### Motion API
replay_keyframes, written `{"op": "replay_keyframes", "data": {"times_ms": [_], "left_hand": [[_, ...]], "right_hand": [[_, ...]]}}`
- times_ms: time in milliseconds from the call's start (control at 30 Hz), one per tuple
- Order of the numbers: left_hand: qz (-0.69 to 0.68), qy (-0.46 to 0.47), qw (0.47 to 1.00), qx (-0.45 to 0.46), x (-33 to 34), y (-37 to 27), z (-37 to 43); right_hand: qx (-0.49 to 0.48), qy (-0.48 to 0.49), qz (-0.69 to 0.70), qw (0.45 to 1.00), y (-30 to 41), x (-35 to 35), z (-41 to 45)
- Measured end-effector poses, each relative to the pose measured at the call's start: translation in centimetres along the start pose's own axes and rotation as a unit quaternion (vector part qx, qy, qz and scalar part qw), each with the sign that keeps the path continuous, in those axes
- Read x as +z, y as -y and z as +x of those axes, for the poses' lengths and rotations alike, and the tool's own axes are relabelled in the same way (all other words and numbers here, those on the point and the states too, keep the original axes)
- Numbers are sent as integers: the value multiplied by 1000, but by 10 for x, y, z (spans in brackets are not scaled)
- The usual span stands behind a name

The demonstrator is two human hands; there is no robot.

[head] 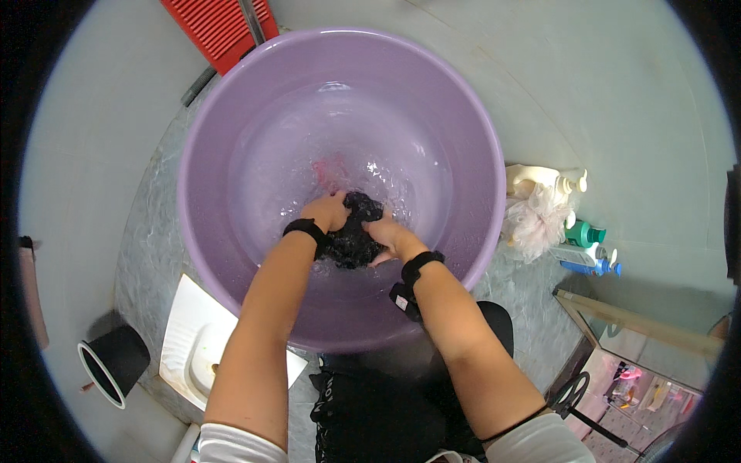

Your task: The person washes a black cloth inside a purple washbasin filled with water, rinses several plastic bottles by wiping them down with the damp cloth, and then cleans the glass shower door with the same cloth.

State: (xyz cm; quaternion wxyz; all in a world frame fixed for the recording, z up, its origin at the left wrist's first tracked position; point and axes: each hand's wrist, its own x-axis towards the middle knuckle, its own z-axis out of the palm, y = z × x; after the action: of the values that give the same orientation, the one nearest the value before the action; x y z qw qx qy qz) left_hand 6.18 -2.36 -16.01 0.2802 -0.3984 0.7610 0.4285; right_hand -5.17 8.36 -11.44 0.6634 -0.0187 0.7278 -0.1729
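Note:
A large purple plastic basin (pixel 341 49) stands on the floor in front of me with water (pixel 341 124) in it. Both hands are down in the water, gripping a wet black cloth (pixel 353 243). My left hand (pixel 329 212) holds the upper left side of it, fingers partly hidden by the fabric. My right hand (pixel 389 234) has the right side, its thumb on top. Just beyond my left hand, something pink or red (pixel 330 171) shows through the rippling water, too blurred to name. Black bands circle both wrists.
A red ridged washboard-like panel (pixel 223 29) leans behind the basin. Pump bottles (pixel 532 173), a mesh bath puff (pixel 538 223) and several other bottles (pixel 584 234) stand at the right. A white squat toilet (pixel 197 341) and a black bin (pixel 118 359) are at the left.

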Motion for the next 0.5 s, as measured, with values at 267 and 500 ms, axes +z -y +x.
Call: {"op": "replay_keyframes", "data": {"times_ms": [267,500], "left_hand": [[-327,-209,922,12,19,-8,-25],[-299,-298,905,56,-14,-89,-83]], "right_hand": [[-94,141,257,951,-2,9,11],[-216,227,234,920,30,-27,-25]]}}
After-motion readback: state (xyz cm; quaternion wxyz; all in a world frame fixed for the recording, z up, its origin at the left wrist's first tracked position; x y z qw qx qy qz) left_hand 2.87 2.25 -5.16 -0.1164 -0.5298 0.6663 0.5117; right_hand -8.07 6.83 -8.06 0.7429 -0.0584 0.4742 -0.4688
